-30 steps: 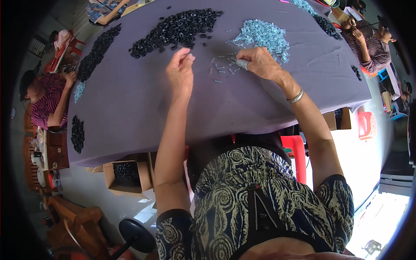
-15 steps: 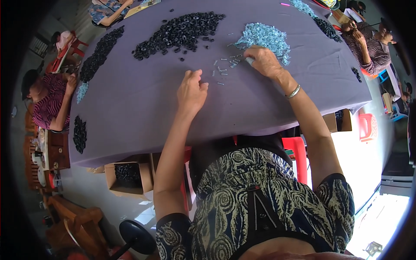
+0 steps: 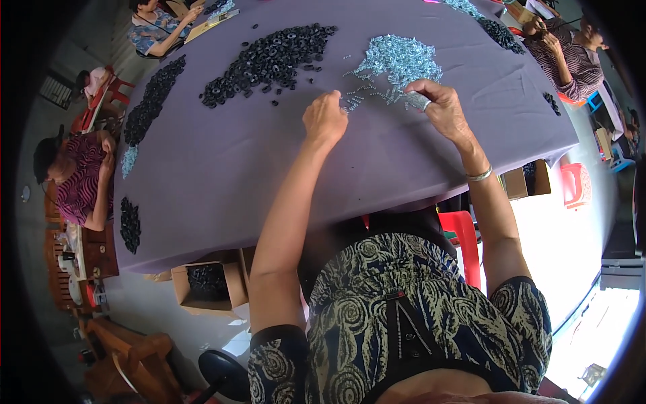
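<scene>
Left hand [image 3: 326, 120] curls beside loose wiry coils [image 3: 355, 101]; right hand [image 3: 444, 111], one digit wrapped, bends at the glinting coil pile's [image 3: 400, 57] near edge. Can't tell what either grips! Farther left, chunky black rings [image 3: 276, 60] heap on smooth cloth [image 3: 404, 161].

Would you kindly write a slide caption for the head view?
A left hand and right hand near silvery springs, with a pile of black pieces on the purplish tablecloth.

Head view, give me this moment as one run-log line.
left hand: beside loose springs, grip unclear | right hand: by spring pile, grip unclear | black pieces: heaped on cloth, left of spring pile
</scene>
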`<state>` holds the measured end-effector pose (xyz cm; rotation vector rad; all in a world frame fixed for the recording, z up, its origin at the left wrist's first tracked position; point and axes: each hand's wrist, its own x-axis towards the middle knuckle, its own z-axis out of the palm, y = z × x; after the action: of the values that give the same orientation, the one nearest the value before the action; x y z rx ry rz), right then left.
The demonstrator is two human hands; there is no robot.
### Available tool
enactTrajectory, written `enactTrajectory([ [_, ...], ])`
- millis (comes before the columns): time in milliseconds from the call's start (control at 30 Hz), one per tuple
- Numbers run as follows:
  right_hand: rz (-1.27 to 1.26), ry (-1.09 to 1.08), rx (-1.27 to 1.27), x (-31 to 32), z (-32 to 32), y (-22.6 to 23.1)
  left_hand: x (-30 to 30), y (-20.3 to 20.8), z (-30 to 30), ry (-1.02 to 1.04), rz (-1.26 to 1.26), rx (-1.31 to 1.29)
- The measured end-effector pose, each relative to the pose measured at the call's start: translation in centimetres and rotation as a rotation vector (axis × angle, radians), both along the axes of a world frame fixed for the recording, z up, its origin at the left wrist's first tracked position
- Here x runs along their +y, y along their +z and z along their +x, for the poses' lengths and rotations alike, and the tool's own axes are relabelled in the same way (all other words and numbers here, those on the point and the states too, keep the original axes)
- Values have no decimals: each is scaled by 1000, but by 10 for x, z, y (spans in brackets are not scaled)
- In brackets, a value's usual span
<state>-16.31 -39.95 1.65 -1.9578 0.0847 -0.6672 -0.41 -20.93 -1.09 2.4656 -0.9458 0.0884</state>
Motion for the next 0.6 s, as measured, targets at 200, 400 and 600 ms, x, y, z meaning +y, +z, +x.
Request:
enactTrajectory([
  [200, 27, -16, 25, 14, -8, -6, -27, -8, 5, -55, -308, 20],
  [400, 27, 45, 96, 19, -10, -14, 16, 10, 6, -60, -295, 93],
  [600, -389, 71, 77, 28, 38, -3, 58, 6, -17, -68, -294, 72],
])
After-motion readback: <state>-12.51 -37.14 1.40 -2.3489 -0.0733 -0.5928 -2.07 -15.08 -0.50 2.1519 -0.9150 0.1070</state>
